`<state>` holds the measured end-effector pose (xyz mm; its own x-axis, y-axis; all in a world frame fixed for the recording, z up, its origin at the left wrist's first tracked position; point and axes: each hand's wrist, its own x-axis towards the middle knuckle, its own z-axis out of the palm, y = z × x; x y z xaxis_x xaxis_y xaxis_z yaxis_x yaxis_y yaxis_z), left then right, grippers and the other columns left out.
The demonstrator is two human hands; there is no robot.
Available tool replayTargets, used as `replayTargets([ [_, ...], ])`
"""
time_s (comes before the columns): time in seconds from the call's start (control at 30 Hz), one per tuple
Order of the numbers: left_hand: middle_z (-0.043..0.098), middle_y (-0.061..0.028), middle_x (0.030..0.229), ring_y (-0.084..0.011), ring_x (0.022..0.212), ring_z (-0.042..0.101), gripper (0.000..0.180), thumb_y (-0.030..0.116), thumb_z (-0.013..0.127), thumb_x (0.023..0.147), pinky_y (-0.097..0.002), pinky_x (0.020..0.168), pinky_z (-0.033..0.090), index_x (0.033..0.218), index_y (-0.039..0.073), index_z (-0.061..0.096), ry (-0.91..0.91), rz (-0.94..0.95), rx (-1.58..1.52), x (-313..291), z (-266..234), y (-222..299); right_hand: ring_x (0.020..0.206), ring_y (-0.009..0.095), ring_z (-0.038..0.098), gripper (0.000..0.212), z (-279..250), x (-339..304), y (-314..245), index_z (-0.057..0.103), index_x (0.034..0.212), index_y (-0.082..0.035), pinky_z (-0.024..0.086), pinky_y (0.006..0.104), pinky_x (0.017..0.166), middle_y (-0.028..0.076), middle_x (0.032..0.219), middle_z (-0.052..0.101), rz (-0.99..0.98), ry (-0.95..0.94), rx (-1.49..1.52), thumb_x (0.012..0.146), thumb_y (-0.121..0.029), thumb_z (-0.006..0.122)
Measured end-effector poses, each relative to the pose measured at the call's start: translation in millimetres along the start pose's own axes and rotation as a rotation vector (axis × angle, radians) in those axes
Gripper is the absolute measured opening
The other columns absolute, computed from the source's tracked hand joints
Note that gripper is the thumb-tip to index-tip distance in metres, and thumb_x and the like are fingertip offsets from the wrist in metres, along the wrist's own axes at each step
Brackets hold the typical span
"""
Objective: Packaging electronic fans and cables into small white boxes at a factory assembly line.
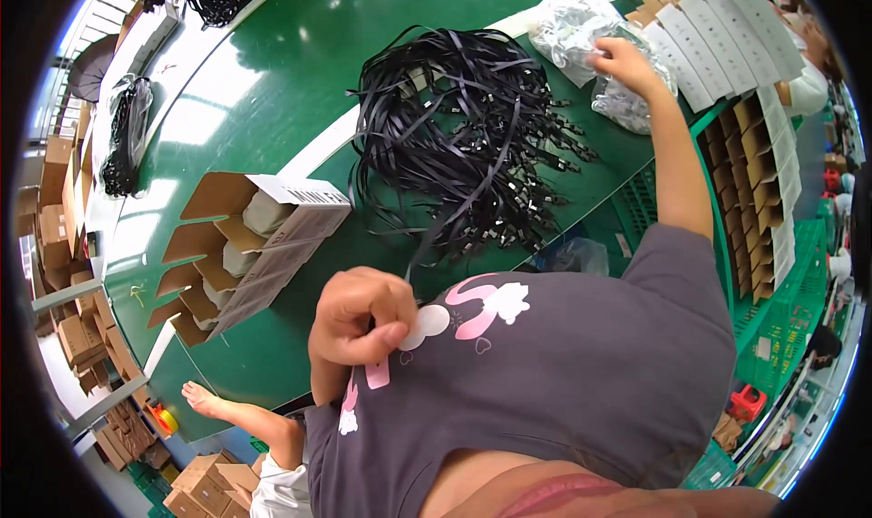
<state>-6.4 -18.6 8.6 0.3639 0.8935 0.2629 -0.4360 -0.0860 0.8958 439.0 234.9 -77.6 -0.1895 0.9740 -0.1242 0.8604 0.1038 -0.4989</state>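
My left hand (361, 325) is closed in front of my chest, its fingers curled in. A strap from the pile runs down close to it, but what the fingers hold, if anything, is hidden. Out at the upper right, my right hand (629, 67) has its fingers closed at a heap of clear plastic bags (572, 32). Between the hands lies a large tangled pile of black lanyards (454, 136) with small metal and plastic clips. Left of the pile stand several open white cardboard boxes (282, 268) in a row, with white wrapped items inside.
A green table (309, 54) bears all this. To the right stands a green crate (727, 218) of open boxes, with more white boxes (718, 45) beyond. A bagged black bundle (125, 136) lies far left. Another person's bare limb (254, 418) reaches in at lower left, near cartons (204, 486).
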Motion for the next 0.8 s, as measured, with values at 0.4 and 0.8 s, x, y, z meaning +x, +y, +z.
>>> replayTargets([
  [0.4,0.057,-0.005,0.076,-0.0144,0.068,0.056,0.037,-0.001,0.049,0.095,-0.0218,0.066,0.045,0.132,-0.001,0.044,0.231,-0.115,0.268,39,6,-2,0.066,0.01,0.056,0.031,4,-91,-175,0.068,0.116,-0.001,0.044,0.0186,0.059,0.006,0.082,0.067,-0.322,-0.004,0.742,0.086,-0.008,0.063],
  [0.8,0.057,-0.0033,0.068,-0.0179,0.055,0.051,0.011,0.016,0.054,0.097,-0.0306,0.054,0.039,0.093,0.006,0.058,0.513,-0.063,0.766,-13,-12,-8,0.071,0.017,0.06,0.024,75,-73,-308,0.066,0.092,0.0,0.046,0.0234,0.06,0.009,0.087,0.067,-1.087,-0.282,0.408,0.07,0.009,0.071],
])
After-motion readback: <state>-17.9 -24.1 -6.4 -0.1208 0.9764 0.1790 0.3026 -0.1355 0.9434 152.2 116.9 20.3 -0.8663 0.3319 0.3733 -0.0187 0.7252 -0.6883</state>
